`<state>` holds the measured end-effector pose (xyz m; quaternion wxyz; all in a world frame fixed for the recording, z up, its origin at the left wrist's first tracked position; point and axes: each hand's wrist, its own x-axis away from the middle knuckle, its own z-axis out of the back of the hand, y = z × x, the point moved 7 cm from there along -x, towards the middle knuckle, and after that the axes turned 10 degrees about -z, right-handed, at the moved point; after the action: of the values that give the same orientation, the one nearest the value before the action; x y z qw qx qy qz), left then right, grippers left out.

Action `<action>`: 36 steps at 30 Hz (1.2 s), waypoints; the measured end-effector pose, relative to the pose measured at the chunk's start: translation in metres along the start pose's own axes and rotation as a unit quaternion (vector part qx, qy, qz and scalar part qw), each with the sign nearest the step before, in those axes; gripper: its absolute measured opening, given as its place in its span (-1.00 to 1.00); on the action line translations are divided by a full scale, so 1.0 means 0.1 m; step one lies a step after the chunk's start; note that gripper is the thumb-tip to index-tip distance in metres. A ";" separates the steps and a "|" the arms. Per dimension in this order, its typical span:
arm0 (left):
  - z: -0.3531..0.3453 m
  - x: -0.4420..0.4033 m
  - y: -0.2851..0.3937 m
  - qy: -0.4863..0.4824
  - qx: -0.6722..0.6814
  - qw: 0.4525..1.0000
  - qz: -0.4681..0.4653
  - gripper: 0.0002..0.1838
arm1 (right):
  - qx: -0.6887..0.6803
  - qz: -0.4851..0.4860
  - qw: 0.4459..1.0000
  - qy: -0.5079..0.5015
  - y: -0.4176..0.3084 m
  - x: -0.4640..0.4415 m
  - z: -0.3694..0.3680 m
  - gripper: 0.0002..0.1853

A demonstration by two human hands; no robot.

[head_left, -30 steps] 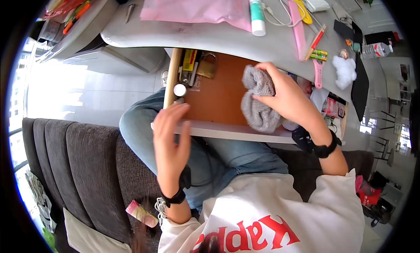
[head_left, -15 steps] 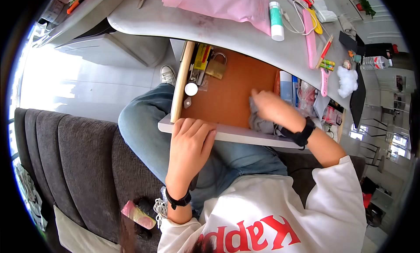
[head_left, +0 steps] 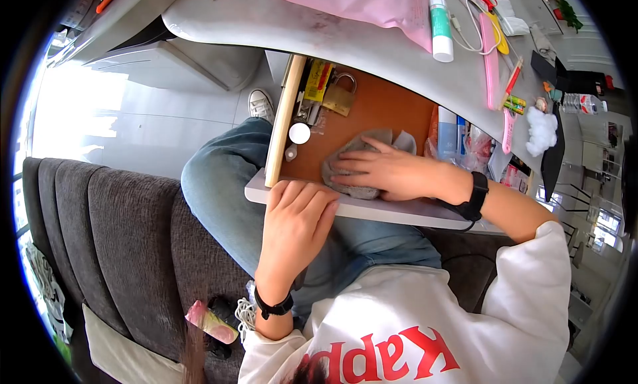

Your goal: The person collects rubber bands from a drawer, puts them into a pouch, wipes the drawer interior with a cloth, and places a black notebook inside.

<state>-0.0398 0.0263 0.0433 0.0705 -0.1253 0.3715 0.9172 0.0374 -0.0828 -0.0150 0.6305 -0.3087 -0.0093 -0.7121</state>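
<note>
My left hand (head_left: 296,226) is closed over the front panel of the pulled-out drawer (head_left: 399,213), near its left corner. On the drawer's brown floor, my right hand (head_left: 395,173) lies flat with spread fingers on a crumpled grey cloth (head_left: 336,165), pressing it close behind the front panel. Along the drawer's left side are a brass padlock (head_left: 339,99), a yellow packet (head_left: 318,80) and a round white lid-like disc (head_left: 300,133). A blue-and-white box (head_left: 447,131) and plastic-wrapped items stand at the right side.
The grey desktop (head_left: 279,35) above the drawer bears a pink bag (head_left: 372,8), a glue stick (head_left: 440,32), a white cable (head_left: 470,45), a pink comb (head_left: 509,131) and white fluff (head_left: 541,130). A dark sofa (head_left: 126,244) is behind, with a pink packet (head_left: 211,322) on it.
My right hand has moved left across the drawer floor with the cloth, from bunched fingers to a spread, flat hand. My left hand stays on the drawer front. The view has shifted slightly.
</note>
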 end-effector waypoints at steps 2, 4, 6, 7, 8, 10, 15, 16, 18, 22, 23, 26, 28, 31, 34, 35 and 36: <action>0.00 0.00 0.01 -0.007 -0.005 1.000 0.001 -0.93 | 0.070 0.040 0.997 0.017 -0.04 0.00 -0.06 -0.23; 0.00 0.00 0.00 -0.004 0.001 1.000 0.007 -0.94 | 0.101 0.085 0.990 0.045 -0.04 -0.08 -0.14 -0.30; -0.01 -0.01 0.00 -0.003 0.003 1.000 0.011 -0.95 | 0.082 0.108 0.990 0.047 -0.05 -0.14 -0.17 -0.34; -0.01 -0.02 -0.01 -0.002 -0.001 1.000 0.013 -0.95 | 0.074 0.123 0.989 0.048 -0.06 -0.18 -0.16 -0.35; -0.01 -0.01 -0.01 -0.004 -0.003 1.000 0.016 -0.96 | 0.059 0.121 0.990 0.049 -0.06 -0.22 -0.15 -0.36; 0.00 -0.02 0.00 -0.001 -0.002 1.000 0.022 -0.97 | 0.026 0.112 0.992 0.053 -0.07 -0.29 -0.14 -0.36; -0.04 -0.05 0.01 -0.011 -0.021 0.999 0.023 -0.97 | -0.024 0.096 0.991 0.089 -0.13 -0.52 -0.03 -0.39; -0.04 -0.05 0.01 -0.011 -0.023 0.999 0.021 -0.97 | -0.035 0.091 0.992 0.084 -0.14 -0.60 -0.02 -0.39; -0.04 -0.06 0.01 -0.015 -0.027 0.999 0.019 -0.97 | -0.036 0.094 0.991 0.085 -0.15 -0.72 -0.06 -0.42; -0.05 -0.06 0.03 -0.009 -0.040 0.999 0.023 -0.96 | -0.070 0.077 0.991 0.085 -0.15 -0.77 -0.07 -0.49; -0.05 -0.06 0.03 -0.006 -0.044 0.999 0.024 -0.96 | -0.070 0.076 0.991 0.086 -0.15 -0.76 -0.05 -0.50; -0.05 -0.06 0.06 0.005 -0.054 0.998 0.023 -0.96 | -0.117 0.062 0.990 0.051 -0.10 -0.76 -0.01 -0.54; -0.04 -0.04 0.07 0.014 -0.043 0.999 0.022 -0.96 | -0.132 0.042 0.990 0.025 -0.12 -0.69 0.13 -0.55; -0.01 0.02 0.06 0.029 -0.004 0.999 0.038 -0.94 | -0.128 0.021 0.991 0.046 -0.13 -0.34 0.63 -0.50; 0.04 0.11 0.07 0.123 0.074 0.983 0.118 -0.88 | -0.203 -0.030 0.972 0.118 -0.10 0.13 1.14 -0.47; 0.06 0.09 0.10 0.157 0.153 0.968 0.121 -0.80 | -0.250 -0.015 0.953 0.169 -0.16 0.32 1.33 -0.47; 0.08 0.09 0.13 0.187 0.231 0.947 0.124 -0.72 | -0.298 0.001 0.929 0.219 -0.24 0.52 1.48 -0.47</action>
<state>-0.0525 0.0227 0.0553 -0.0877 -0.2280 0.5924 0.7677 0.0786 -0.0649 0.1369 0.4966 -0.3189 0.3422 -0.7311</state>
